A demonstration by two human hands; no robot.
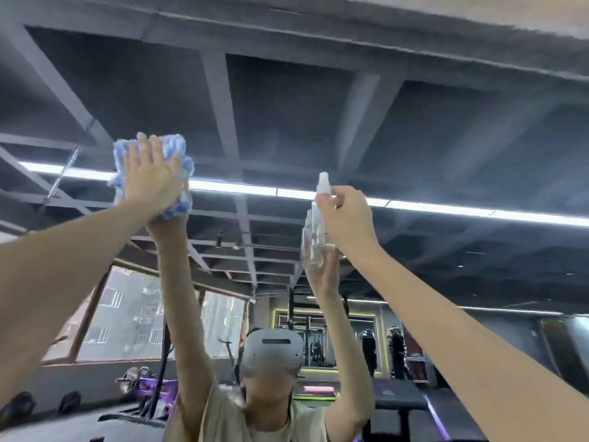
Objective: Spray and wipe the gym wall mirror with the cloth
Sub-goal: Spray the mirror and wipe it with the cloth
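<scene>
- Overhead, the left hand point(149, 178) lay flat, fingers straight, pressing the cloth point(178, 145) against the mirror point(414, 138); cloth edges showed around the palm.
- The right hand point(347, 218) was curled round the bottle point(323, 183), its nozzle poking above the fingers.

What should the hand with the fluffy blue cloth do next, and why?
Probably sweep the fluffy blue-and-white cloth sideways across the wall mirror. The left hand presses it flat against the glass up high, while the right hand only holds the clear plastic spray bottle beside it.
</scene>
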